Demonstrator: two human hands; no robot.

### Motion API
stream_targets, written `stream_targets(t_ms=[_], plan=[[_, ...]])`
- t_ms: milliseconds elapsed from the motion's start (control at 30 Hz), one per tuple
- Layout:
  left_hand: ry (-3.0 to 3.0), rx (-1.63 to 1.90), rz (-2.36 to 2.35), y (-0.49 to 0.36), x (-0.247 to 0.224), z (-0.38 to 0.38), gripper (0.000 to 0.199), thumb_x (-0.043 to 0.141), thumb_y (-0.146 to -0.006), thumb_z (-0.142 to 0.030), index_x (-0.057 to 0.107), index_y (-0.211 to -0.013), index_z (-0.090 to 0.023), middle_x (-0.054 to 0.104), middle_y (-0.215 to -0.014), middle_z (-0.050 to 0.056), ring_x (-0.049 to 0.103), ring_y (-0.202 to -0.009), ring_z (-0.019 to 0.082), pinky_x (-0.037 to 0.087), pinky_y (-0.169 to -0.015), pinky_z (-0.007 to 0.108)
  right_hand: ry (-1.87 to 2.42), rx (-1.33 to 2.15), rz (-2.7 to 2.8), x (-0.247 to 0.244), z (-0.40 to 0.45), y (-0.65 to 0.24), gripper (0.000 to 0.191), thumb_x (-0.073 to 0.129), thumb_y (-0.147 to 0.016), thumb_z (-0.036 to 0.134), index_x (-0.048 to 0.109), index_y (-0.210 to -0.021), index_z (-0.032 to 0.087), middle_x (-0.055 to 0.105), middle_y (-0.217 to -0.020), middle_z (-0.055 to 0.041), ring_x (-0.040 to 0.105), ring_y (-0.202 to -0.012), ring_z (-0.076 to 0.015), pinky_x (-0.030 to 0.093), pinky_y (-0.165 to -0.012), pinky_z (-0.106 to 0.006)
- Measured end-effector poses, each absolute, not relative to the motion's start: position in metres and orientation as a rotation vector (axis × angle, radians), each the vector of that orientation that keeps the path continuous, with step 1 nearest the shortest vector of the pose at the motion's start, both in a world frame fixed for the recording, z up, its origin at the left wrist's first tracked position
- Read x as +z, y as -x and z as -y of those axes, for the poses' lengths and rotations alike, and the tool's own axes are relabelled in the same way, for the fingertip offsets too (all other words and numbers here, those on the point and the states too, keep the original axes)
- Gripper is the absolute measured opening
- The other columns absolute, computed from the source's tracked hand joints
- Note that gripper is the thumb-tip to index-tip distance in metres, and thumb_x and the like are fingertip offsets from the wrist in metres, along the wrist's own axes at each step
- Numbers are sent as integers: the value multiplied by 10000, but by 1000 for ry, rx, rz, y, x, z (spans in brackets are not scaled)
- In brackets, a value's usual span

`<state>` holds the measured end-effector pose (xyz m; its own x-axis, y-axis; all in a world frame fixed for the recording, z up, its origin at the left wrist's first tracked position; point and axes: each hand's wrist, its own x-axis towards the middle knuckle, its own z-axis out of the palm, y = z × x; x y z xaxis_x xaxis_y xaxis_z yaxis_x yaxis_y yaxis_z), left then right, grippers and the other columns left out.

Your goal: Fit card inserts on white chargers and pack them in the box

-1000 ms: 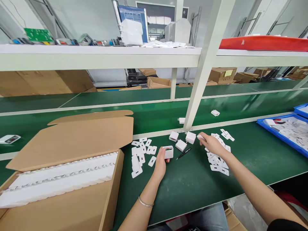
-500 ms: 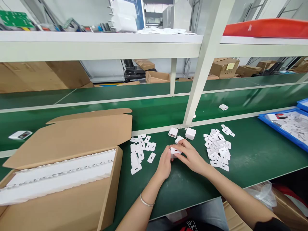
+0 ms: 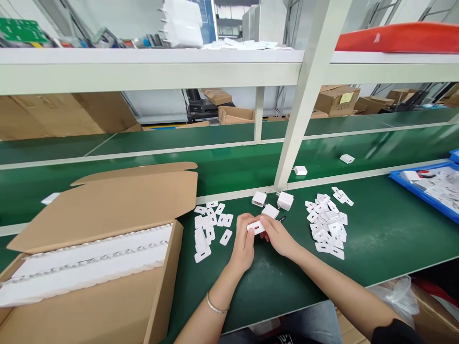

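The left hand [image 3: 244,242] held a white plug [image 3: 255,228] over the table [image 3: 283,282], its open end now covered, the right hand [image 3: 279,235] gripped it too, having left the flat bits [image 3: 327,224] a second ago, and a loose plug [image 3: 347,158] had slid right.

The small white charger [image 3: 254,229], round-cornered, shows a pale face with a narrow reddish slot near its middle, tilted up toward the viewer; it is held over the green tabletop [image 3: 279,282] between the left fingers [image 3: 250,239] and right fingers [image 3: 268,224], which hide much of its body
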<state>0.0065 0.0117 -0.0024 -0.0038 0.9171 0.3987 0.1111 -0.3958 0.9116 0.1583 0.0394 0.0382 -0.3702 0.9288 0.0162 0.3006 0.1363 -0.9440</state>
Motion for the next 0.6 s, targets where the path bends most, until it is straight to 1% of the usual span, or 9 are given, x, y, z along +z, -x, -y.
stream_targets(t_ms=[100, 167, 267, 400, 467, 533, 600], plan=[[-1589, 1399, -1155, -3, -2, -16, 492, 319, -1097, -581, 633, -1264, -241, 545, -1214, 115, 572, -1159, 257, 488, -1010, 397, 1195, 1148, 1768, 32, -44, -156, 602, 348, -1042, 719, 652, -1005, 201, 581, -743, -1, 527, -686, -161, 414, -669, -294], [-1562, 1319, -1154, -1, -2, -19, 471, 330, -1102, -558, 619, -1298, -242, 597, -1203, 113, 601, -1115, 252, 485, -1000, 394, 1206, 1099, 1757, 26, -47, -157, 578, 364, -1043, 702, 660, -1051, 205, 592, -765, -6, 549, -718, -173, 425, -699, -304], [-1549, 1262, -1077, 0, -1, -23, 433, 378, -1099, -533, 641, -1260, -229, 670, -1189, 109, 632, -1088, 253, 483, -975, 382, 1199, 1106, 1710, 15, -48, -161, 570, 377, -1037, 699, 659, -1060, 205, 593, -784, -11, 546, -715, -174, 433, -696, -311], [-1581, 1311, -1027, -1, -4, -25, 437, 430, -1086, -535, 685, -1242, -216, 682, -1135, 106, 640, -1031, 248, 488, -912, 369, 1142, 1177, 1616, 8, -48, -162, 597, 376, -1020, 733, 653, -1059, 205, 568, -782, -9, 502, -663, -160, 427, -641, -306], [-1598, 1312, -1050, -2, -5, -25, 445, 446, -1079, -545, 703, -1232, -216, 681, -1099, 103, 632, -1005, 248, 486, -910, 375, 1129, 1218, 1610, 8, -47, -162, 595, 392, -1010, 744, 650, -1063, 210, 556, -767, -4, 490, -647, -157, 426, -629, -305], [-1577, 1307, -1063, -3, -6, -25, 461, 437, -1078, -561, 708, -1227, -219, 680, -1100, 102, 622, -976, 241, 487, -904, 374, 1140, 1245, 1618, 9, -48, -162, 574, 434, -995, 744, 644, -1059, 213, 563, -773, -2, 489, -643, -154, 424, -624, -302], [-1522, 1289, -1063, -3, -7, -25, 503, 389, -1085, -583, 705, -1234, -221, 674, -1083, 95, 599, -874, 215, 490, -836, 358, 1144, 1261, 1614, 11, -48, -162, 552, 464, -987, 738, 634, -1047, 216, 562, -767, 3, 486, -639, -152, 419, -623, -298]])
